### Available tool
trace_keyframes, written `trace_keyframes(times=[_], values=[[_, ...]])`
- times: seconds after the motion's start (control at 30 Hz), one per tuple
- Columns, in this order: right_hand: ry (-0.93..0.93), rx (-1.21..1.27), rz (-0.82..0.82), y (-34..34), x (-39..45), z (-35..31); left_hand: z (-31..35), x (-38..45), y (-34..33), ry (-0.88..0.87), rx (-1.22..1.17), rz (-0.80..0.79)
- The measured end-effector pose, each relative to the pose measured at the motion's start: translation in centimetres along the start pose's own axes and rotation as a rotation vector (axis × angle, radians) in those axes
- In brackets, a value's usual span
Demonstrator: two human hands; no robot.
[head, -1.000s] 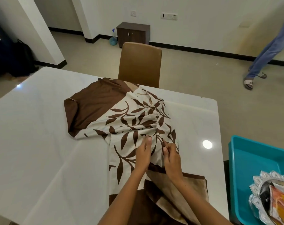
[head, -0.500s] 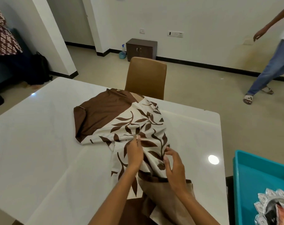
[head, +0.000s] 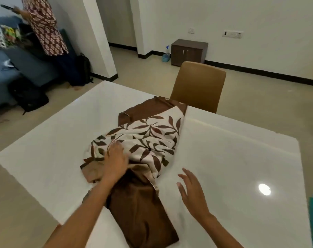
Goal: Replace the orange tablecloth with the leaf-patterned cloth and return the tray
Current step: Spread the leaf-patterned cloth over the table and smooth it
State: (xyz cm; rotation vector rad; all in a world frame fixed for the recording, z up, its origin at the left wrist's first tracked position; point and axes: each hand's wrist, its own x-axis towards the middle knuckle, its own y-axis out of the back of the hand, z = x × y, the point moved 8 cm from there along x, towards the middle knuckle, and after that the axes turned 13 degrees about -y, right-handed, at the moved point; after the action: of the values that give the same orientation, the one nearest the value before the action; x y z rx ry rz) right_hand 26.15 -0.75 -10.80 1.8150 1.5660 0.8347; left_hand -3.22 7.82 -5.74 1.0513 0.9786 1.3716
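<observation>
— Head view: our left hand [head: 116,159] is lying flat on the bunched leaf-patterned cloth [head: 145,140], fingers relaxed; our right hand [head: 192,191] is hovering spread just beside its right edge, holding nothing.

— Risk: we are likely dragging one-handed, so the heap is bunching further or sliding off the white table [head: 232,158] edge beyond our fingertips, by the chair [head: 198,86].

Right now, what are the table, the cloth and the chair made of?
The table looks like polished white stone or a glossy laminate: a lamp reflects in it as a bright spot. The cloth is soft woven fabric, matte, since it bunches and folds. The chair back seems to be tan leather or imitation leather, smooth with a faint sheen; which one, I cannot tell.
</observation>
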Motion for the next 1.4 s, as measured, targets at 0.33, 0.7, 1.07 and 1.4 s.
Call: trace_keyframes(times=[0.33, 0.7, 1.07, 1.4], values=[[-0.336, 0.210, -0.125, -6.5, 5.0, -2.4, 0.2, -5.2, -10.8, -0.173, -0.023, -0.201], [-0.545, 0.346, 0.053, -8.6, 14.9, -4.5, -0.5, -5.2, -11.9, -0.208, -0.083, -0.076], [0.447, 0.089, -0.567, -13.0, 16.2, -27.3, -4.9, -5.7, -4.5, 0.236, -0.727, 0.676], [0.121, -0.103, -0.414, -16.3, 11.3, -12.6, -5.7, -0.9, -8.1, 0.198, -0.317, 0.242]])
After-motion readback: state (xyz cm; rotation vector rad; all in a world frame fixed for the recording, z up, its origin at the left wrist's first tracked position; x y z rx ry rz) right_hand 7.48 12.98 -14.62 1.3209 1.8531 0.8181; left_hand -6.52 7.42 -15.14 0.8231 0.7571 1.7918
